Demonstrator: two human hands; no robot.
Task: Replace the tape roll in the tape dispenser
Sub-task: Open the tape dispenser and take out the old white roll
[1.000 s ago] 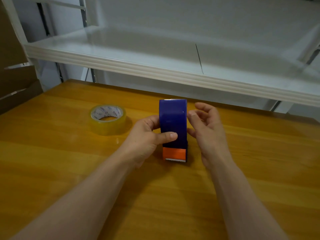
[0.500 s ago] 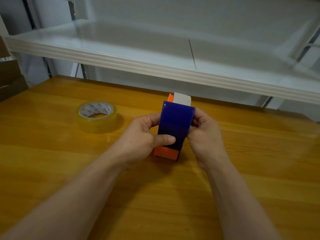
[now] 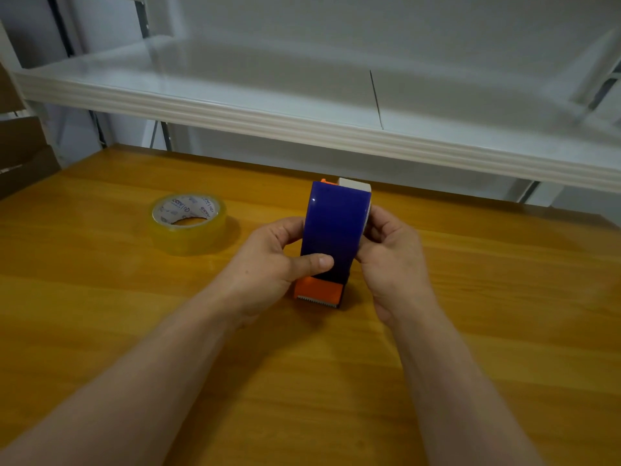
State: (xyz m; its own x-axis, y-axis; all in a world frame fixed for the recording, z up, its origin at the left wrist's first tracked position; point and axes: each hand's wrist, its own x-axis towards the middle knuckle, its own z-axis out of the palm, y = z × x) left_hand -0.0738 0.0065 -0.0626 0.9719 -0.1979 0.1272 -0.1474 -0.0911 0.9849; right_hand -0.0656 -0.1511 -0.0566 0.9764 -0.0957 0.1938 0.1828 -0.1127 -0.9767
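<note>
A tape dispenser [image 3: 332, 230] with a dark blue cover and an orange toothed cutter end stands on the wooden table [image 3: 504, 331], tilted slightly to the right. My left hand [image 3: 268, 264] grips its left side, thumb across the blue cover. My right hand [image 3: 393, 260] holds its right side, fingers hidden behind it. A pale cardboard core [image 3: 354, 186] sticks out at the dispenser's far top right. A roll of clear tape [image 3: 188, 223] lies flat on the table, left of my left hand and apart from it.
A white shelf [image 3: 302, 126] overhangs the far edge of the table. Brown cardboard boxes [image 3: 20, 156] stand at the far left, beyond the table's edge.
My right hand has closed onto the dispenser's right side. The dispenser has tilted to the right, and the pale core now shows at its far top.
</note>
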